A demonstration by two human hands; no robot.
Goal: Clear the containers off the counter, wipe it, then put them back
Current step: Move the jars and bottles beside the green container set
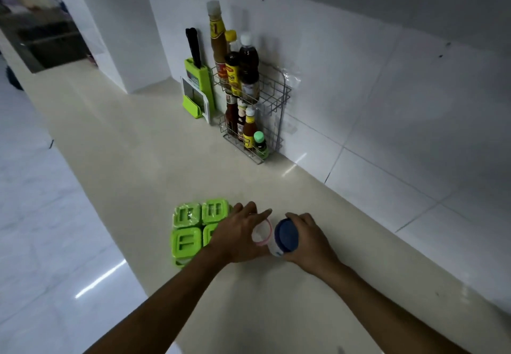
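Observation:
On the cream counter (143,160) sits a block of several green-lidded containers (190,229) near the front edge. To its right, my left hand (237,234) wraps around a small clear container with a pink rim (262,233). Beside it, my right hand (309,240) grips a container with a dark blue lid (286,235). The two small containers stand side by side, almost touching. My left hand covers part of the green block's right side.
A wire rack (273,110) of sauce bottles hangs on the tiled wall at the back. A green knife block with cutting boards (197,90) stands left of it. The counter's left edge drops to a glossy white floor (41,215).

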